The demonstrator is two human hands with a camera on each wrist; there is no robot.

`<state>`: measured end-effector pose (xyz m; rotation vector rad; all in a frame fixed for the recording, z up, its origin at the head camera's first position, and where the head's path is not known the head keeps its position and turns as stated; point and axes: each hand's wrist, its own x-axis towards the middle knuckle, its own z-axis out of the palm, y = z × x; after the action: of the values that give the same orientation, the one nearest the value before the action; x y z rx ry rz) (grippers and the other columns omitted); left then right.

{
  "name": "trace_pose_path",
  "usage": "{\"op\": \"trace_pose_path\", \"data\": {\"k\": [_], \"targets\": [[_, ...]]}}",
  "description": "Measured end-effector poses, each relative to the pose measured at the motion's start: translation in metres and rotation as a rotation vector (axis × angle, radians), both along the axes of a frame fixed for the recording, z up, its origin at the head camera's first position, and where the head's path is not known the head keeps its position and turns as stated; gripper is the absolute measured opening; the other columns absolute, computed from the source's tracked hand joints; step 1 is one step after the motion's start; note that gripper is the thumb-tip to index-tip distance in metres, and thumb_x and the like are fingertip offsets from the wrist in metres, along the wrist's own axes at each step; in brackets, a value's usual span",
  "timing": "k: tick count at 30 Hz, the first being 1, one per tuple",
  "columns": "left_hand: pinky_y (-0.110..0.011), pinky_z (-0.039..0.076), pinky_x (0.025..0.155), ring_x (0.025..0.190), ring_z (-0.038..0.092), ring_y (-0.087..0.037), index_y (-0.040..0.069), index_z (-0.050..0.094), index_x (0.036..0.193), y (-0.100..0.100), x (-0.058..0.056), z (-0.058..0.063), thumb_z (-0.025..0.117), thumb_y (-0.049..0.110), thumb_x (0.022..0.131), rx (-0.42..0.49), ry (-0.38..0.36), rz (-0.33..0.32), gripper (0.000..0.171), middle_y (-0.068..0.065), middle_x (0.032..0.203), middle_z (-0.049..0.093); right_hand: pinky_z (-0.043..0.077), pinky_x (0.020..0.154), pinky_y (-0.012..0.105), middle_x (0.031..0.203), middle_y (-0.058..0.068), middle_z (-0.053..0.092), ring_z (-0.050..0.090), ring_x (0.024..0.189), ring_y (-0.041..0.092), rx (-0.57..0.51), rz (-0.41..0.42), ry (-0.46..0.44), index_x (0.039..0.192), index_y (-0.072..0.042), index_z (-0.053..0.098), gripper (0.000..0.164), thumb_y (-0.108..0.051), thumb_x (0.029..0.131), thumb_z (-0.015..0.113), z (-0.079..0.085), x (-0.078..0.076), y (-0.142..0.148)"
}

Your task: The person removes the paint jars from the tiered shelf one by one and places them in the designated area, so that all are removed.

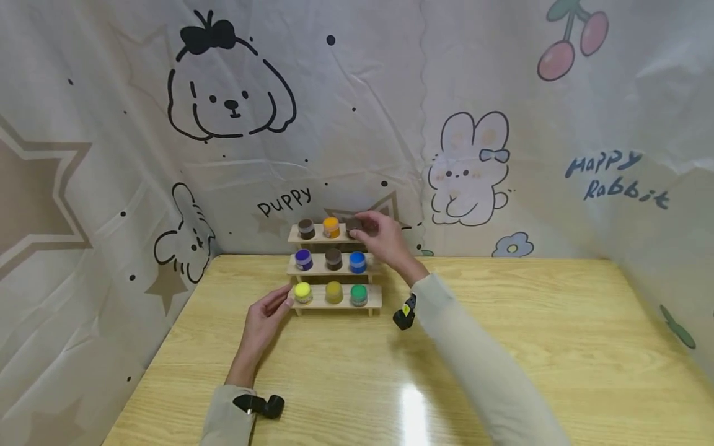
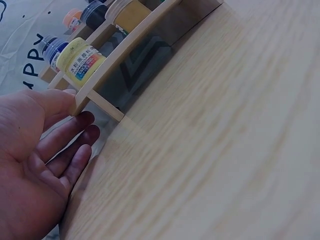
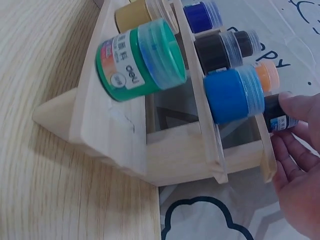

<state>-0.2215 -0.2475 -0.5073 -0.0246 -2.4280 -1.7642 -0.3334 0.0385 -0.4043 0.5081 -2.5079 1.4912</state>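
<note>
A three-tier wooden display rack [image 1: 375, 298] holds small paint jars in rows of three. My right hand [image 1: 386, 238] pinches a dark paint jar [image 3: 274, 113] at the right end of the top tier. At the left end of the bottom tier, my left hand [image 1: 264, 322] holds the shelf end between thumb and forefinger; its other fingers hang below, loosely bent. Nearest that hand stands a yellow jar [image 2: 80, 61]. Along the bottom tier are also an ochre jar [image 1: 334, 292] and a green jar [image 3: 141, 60]. The middle tier carries purple, dark brown and blue jars [image 3: 234, 95].
On the top tier stand another dark jar [image 1: 306, 228] and an orange jar [image 1: 331, 227]. The rack is near the back edge of a wood-grain table [image 1: 502, 347]. Behind it hangs a pale printed curtain [image 1: 357, 142], which also runs along both sides.
</note>
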Motion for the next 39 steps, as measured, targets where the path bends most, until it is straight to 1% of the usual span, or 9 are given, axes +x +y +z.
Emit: {"op": "trace_pose_path", "data": {"k": [2, 6, 9, 13, 16, 22, 25, 31, 39], "targets": [[-0.009, 0.044, 0.094, 0.13, 0.058, -0.03, 0.002, 0.062, 0.14, 0.001, 0.0, 0.001, 0.066, 0.016, 0.103, 0.01, 0.008, -0.003, 0.04, -0.018, 0.139, 0.062, 0.055, 0.093, 0.038, 0.117, 0.01, 0.07, 0.066, 0.104, 0.024, -0.014, -0.001, 0.02, 0.127, -0.006, 0.068, 0.034, -0.018, 0.096, 0.076, 0.001, 0.0, 0.003], [-0.009, 0.044, 0.093, 0.13, 0.057, -0.035, -0.005, 0.059, 0.14, 0.006, 0.009, 0.02, 0.064, 0.008, 0.103, 0.028, -0.01, -0.012, 0.04, -0.024, 0.139, 0.06, 0.056, 0.092, 0.038, 0.116, 0.01, 0.07, 0.066, 0.105, 0.023, -0.07, 0.022, 0.03, 0.128, -0.006, 0.068, 0.035, -0.018, 0.096, 0.075, 0.002, 0.005, 0.013], [-0.009, 0.044, 0.093, 0.132, 0.055, -0.037, -0.007, 0.058, 0.14, 0.006, 0.009, 0.021, 0.064, 0.006, 0.102, 0.033, -0.025, -0.01, 0.04, -0.026, 0.14, 0.059, 0.056, 0.094, 0.04, 0.118, 0.011, 0.07, 0.067, 0.107, 0.025, -0.142, 0.04, 0.035, 0.129, -0.005, 0.067, 0.036, -0.016, 0.097, 0.075, 0.002, 0.012, 0.022], [-0.008, 0.044, 0.092, 0.131, 0.057, -0.034, -0.001, 0.06, 0.14, -0.001, 0.002, 0.0, 0.065, 0.013, 0.103, 0.021, 0.004, 0.005, 0.04, -0.021, 0.14, 0.061, 0.056, 0.095, 0.045, 0.119, 0.016, 0.069, 0.067, 0.108, 0.03, -0.229, 0.039, 0.056, 0.128, -0.002, 0.067, 0.035, -0.012, 0.095, 0.076, -0.003, 0.019, 0.034], [-0.01, 0.045, 0.092, 0.128, 0.059, -0.033, 0.001, 0.062, 0.14, -0.003, 0.001, -0.005, 0.066, 0.016, 0.103, -0.002, 0.024, 0.014, 0.04, -0.019, 0.138, 0.063, 0.055, 0.096, 0.047, 0.119, 0.018, 0.069, 0.067, 0.109, 0.032, -0.267, 0.017, 0.056, 0.128, 0.0, 0.067, 0.036, -0.01, 0.094, 0.076, -0.008, 0.022, 0.043], [-0.012, 0.046, 0.093, 0.127, 0.06, -0.028, 0.004, 0.063, 0.139, -0.003, -0.001, -0.004, 0.067, 0.019, 0.102, -0.016, 0.019, 0.015, 0.04, -0.016, 0.138, 0.064, 0.051, 0.101, 0.053, 0.127, 0.027, 0.064, 0.062, 0.118, 0.04, -0.31, -0.016, 0.01, 0.132, 0.007, 0.062, 0.04, -0.004, 0.096, 0.072, -0.019, 0.029, 0.061], [-0.012, 0.046, 0.094, 0.128, 0.06, -0.029, 0.004, 0.062, 0.14, -0.002, -0.003, -0.002, 0.067, 0.02, 0.103, -0.019, 0.021, 0.006, 0.041, -0.016, 0.139, 0.063, 0.05, 0.102, 0.053, 0.127, 0.029, 0.063, 0.061, 0.119, 0.042, -0.323, -0.041, 0.004, 0.133, 0.009, 0.061, 0.04, -0.002, 0.096, 0.072, -0.025, 0.033, 0.068], [-0.011, 0.045, 0.095, 0.13, 0.058, -0.031, 0.001, 0.061, 0.14, 0.0, -0.006, 0.0, 0.066, 0.013, 0.102, 0.014, 0.013, -0.005, 0.04, -0.019, 0.14, 0.062, 0.054, 0.096, 0.04, 0.12, 0.022, 0.069, 0.065, 0.111, 0.032, -0.293, -0.115, 0.005, 0.129, 0.003, 0.066, 0.038, -0.008, 0.094, 0.076, -0.041, 0.034, 0.077], [-0.008, 0.043, 0.093, 0.132, 0.055, -0.035, -0.004, 0.058, 0.141, -0.002, -0.005, -0.003, 0.064, 0.008, 0.103, 0.03, 0.004, -0.011, 0.04, -0.023, 0.142, 0.059, 0.055, 0.096, 0.044, 0.12, 0.021, 0.069, 0.065, 0.112, 0.032, -0.261, -0.162, -0.028, 0.126, 0.003, 0.067, 0.037, -0.009, 0.092, 0.078, -0.069, 0.028, 0.081]]}}
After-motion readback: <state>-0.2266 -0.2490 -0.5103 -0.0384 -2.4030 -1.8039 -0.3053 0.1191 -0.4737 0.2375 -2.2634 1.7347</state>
